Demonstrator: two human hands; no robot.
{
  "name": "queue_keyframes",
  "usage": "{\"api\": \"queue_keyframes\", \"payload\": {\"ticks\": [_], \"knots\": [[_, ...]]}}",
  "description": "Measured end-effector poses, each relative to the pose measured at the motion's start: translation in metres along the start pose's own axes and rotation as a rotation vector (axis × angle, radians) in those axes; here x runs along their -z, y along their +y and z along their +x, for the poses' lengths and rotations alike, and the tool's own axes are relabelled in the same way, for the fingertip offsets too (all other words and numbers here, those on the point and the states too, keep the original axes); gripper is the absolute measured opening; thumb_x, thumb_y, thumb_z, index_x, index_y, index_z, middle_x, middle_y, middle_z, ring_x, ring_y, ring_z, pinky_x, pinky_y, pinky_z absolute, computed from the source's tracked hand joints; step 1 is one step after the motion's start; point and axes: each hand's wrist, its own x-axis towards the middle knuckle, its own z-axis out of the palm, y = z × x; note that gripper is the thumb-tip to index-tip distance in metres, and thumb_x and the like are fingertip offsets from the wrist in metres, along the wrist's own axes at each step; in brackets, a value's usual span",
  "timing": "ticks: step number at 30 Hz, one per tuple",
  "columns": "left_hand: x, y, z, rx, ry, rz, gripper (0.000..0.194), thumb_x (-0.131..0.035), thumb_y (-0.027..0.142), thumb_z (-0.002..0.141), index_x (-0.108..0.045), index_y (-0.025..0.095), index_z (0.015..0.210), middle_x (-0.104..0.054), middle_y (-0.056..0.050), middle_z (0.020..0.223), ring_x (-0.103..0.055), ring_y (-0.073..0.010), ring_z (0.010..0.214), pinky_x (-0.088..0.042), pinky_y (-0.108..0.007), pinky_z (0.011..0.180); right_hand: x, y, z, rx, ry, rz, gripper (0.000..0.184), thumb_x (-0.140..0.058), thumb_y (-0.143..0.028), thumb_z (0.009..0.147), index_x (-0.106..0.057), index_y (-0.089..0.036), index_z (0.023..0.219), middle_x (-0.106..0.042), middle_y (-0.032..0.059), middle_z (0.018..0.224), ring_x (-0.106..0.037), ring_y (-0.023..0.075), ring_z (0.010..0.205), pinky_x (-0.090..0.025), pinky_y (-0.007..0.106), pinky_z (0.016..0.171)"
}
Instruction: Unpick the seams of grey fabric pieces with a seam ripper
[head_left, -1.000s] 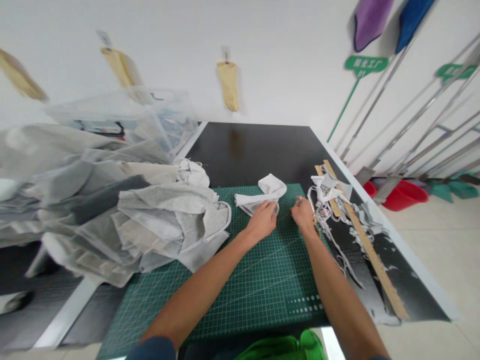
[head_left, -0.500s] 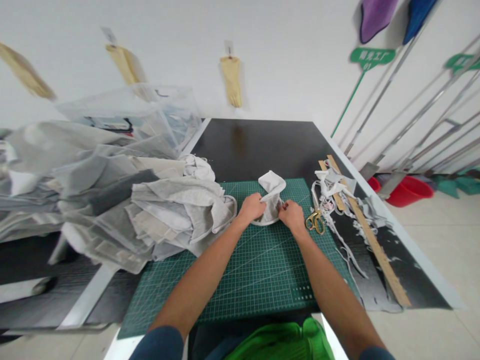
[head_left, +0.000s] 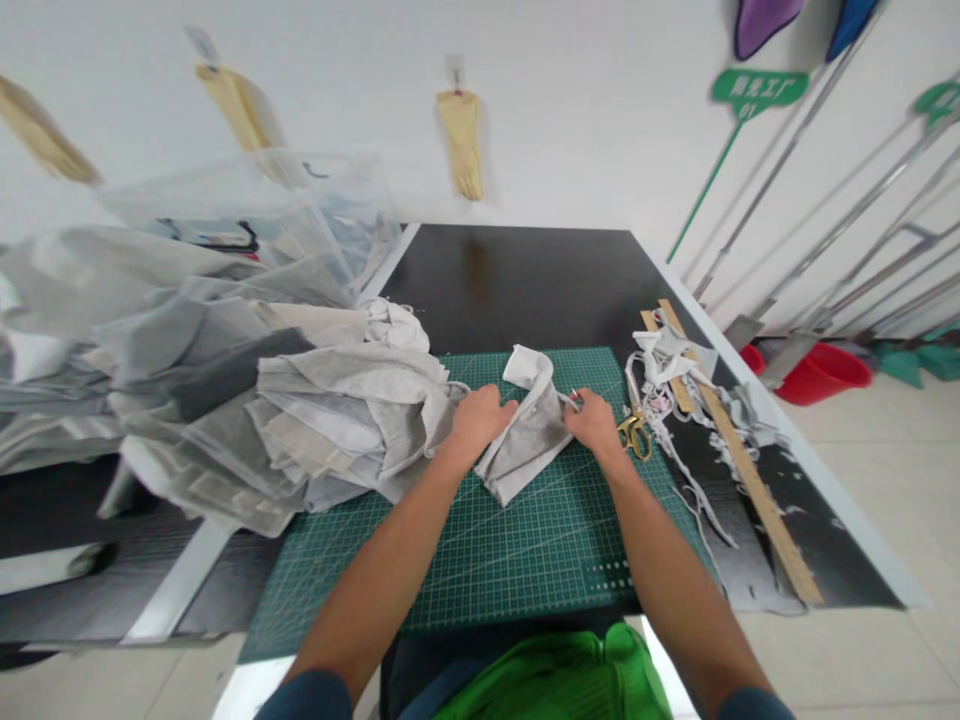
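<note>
A light grey cloth piece [head_left: 529, 435] with a pale edge and a curled white end lies on the green cutting mat [head_left: 517, 560], between my hands. My left hand [head_left: 480, 418] is closed at its left edge, fingertips pinching the fabric. My right hand [head_left: 594, 422] is closed at its right edge, where a strip of the cloth runs into the fingers. A small shiny thing with a touch of red shows at those fingertips, too small to name. Gold-handled scissors [head_left: 635, 437] lie just right of my right hand, their blades partly under white scraps.
A large heap of grey fabric pieces [head_left: 352, 400] covers the left side, before a clear plastic bin [head_left: 352, 220]. On the right lie white fabric scraps [head_left: 660, 370] and a long wooden ruler [head_left: 750, 475]. Mop poles and a red bucket [head_left: 825, 374] stand beyond the table edge.
The cloth has been turned and spread, its lower end now reaching nearer to me. My left hand has moved left and my right hand slightly right. The view has tilted down a little.
</note>
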Motion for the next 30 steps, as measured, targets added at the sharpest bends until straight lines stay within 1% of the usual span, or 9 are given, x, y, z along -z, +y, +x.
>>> {"api": "queue_keyframes", "payload": {"ticks": [2,4,6,9,13,19,24,27,30], "knots": [[-0.006,0.010,0.003,-0.168,0.054,-0.043,0.026,-0.055,0.025,0.093,-0.074,0.020,0.110,-0.075,-0.011,0.108,-0.069,-0.0227,0.103,-0.052,-0.032,0.094,0.000,-0.003,-0.002,0.013,-0.007,-0.020,0.020,-0.064,-0.025,0.085,-0.069,-0.021,0.104,-0.075,0.0097,0.090,-0.069,0.0264,0.087,-0.045,0.031,0.078],[-0.014,0.018,0.004,-0.322,-0.023,-0.048,0.029,-0.051,0.020,0.096,-0.076,0.024,0.110,-0.073,-0.007,0.115,-0.066,-0.0194,0.111,-0.049,-0.029,0.102,-0.001,-0.004,-0.004,0.018,-0.005,-0.035,0.023,-0.063,-0.025,0.087,-0.069,-0.021,0.109,-0.074,0.0105,0.092,-0.069,0.0270,0.088,-0.045,0.032,0.080],[-0.023,0.020,0.004,-0.369,-0.104,0.007,0.028,-0.052,0.019,0.096,-0.078,0.024,0.106,-0.071,-0.009,0.113,-0.064,-0.0208,0.113,-0.048,-0.031,0.105,0.000,-0.004,-0.006,0.019,0.001,-0.047,0.024,-0.062,-0.022,0.087,-0.069,-0.020,0.110,-0.073,0.0110,0.092,-0.069,0.0271,0.089,-0.046,0.032,0.081],[-0.032,0.016,0.008,-0.331,-0.129,0.046,0.024,-0.055,0.018,0.093,-0.078,0.019,0.098,-0.070,-0.012,0.105,-0.065,-0.0240,0.111,-0.048,-0.035,0.104,0.001,-0.005,-0.008,0.023,0.032,-0.054,0.025,-0.060,-0.017,0.086,-0.070,-0.017,0.109,-0.070,0.0148,0.103,-0.068,0.0275,0.095,-0.047,0.033,0.087],[-0.036,0.008,0.014,-0.298,-0.118,0.015,0.025,-0.053,0.019,0.093,-0.078,0.020,0.093,-0.071,-0.012,0.102,-0.066,-0.0243,0.108,-0.049,-0.035,0.102,0.002,-0.013,-0.010,0.076,0.078,-0.021,0.034,-0.055,-0.017,0.091,-0.066,-0.013,0.122,-0.062,0.0192,0.123,-0.065,0.0269,0.104,-0.048,0.035,0.094],[-0.034,0.003,0.020,-0.223,-0.139,-0.102,0.023,-0.062,0.016,0.084,-0.075,0.019,0.102,-0.076,-0.007,0.102,-0.070,-0.0200,0.099,-0.052,-0.028,0.092,-0.017,-0.036,-0.016,0.286,-0.060,0.057,0.020,-0.061,-0.025,0.094,-0.074,-0.019,0.108,-0.073,0.0073,0.102,-0.066,0.0204,0.097,-0.047,0.027,0.092],[-0.032,-0.004,0.018,-0.153,-0.152,-0.188,0.029,-0.067,0.016,0.079,-0.069,0.018,0.108,-0.078,-0.004,0.098,-0.072,-0.0166,0.090,-0.053,-0.023,0.082,-0.033,-0.040,-0.016,0.258,-0.080,0.031,0.014,-0.061,-0.022,0.090,-0.075,-0.019,0.088,-0.072,0.0096,0.093,-0.065,0.0231,0.090,-0.046,0.030,0.084],[-0.032,-0.003,0.016,-0.102,-0.122,-0.190,0.034,-0.066,0.021,0.083,-0.064,0.017,0.116,-0.078,-0.004,0.093,-0.073,-0.0193,0.089,-0.052,-0.026,0.081,-0.034,-0.039,-0.016,0.236,-0.065,0.037,0.015,-0.058,-0.019,0.090,-0.071,-0.019,0.082,-0.071,0.0103,0.092,-0.063,0.0231,0.089,-0.045,0.030,0.082],[-0.035,0.000,0.015,-0.061,-0.086,-0.171,0.036,-0.065,0.030,0.088,-0.063,0.017,0.121,-0.078,-0.008,0.095,-0.073,-0.0236,0.094,-0.051,-0.031,0.085,-0.032,-0.037,-0.015,0.220,-0.039,0.069,0.014,-0.055,-0.017,0.091,-0.068,-0.018,0.085,-0.070,0.0089,0.091,-0.063,0.0218,0.091,-0.044,0.029,0.083]]}}
